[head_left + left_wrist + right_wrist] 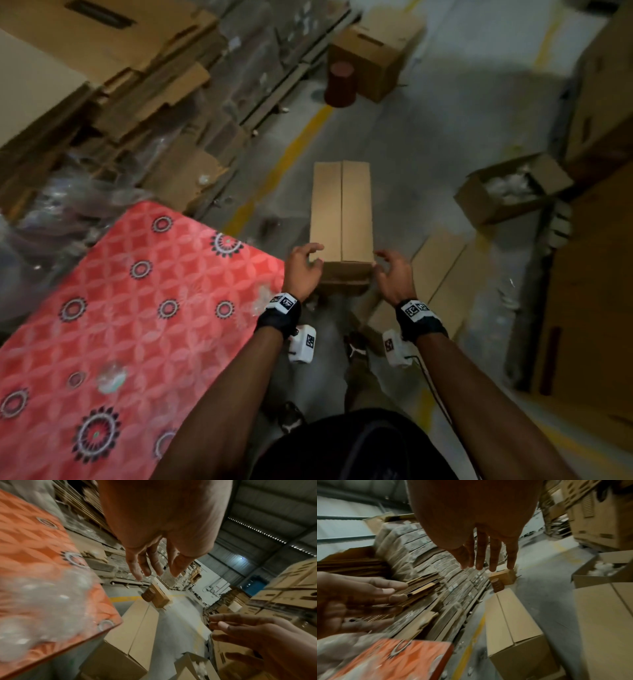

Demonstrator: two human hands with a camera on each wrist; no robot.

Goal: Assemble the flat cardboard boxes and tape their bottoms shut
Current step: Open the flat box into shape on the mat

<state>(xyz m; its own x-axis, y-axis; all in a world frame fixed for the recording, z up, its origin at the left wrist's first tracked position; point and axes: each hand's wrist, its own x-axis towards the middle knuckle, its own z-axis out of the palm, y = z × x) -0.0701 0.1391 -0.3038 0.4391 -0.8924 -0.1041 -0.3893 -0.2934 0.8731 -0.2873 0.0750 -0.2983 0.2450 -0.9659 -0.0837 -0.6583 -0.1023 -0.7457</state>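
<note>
Head view: we see an assembled cardboard box (341, 212) standing on the grey floor (428, 144), long and narrow, its 2 top flaps folded shut with the seam running away from us. No tape on the seam that we can make out. The left hand (303, 270) sits at the box's near left corner, fingers loosely curled, fingertips at or just touching the edge; we cannot tell whether there is contact. The right hand (392, 274) hovers just beside the near right corner, fingers spread and relaxed, holding nothing. A counter under a red patterned cloth (137, 308) lies to our left. A stack of flat cardboard (144, 85) sits beyond it. A second brown box (373, 58) with a dark red stool (340, 85) against it stands farther along the floor. An open box with white filling (513, 192) is to the right.

Left wrist view: left hand (159, 536) open, fingers straight, nothing held. The box (135, 626) lies below it. Blurred clear plastic (44, 608) sits on the cloth.

Right wrist view: right hand (481, 534) open, fingers extended, clear of the box (513, 626).
</note>
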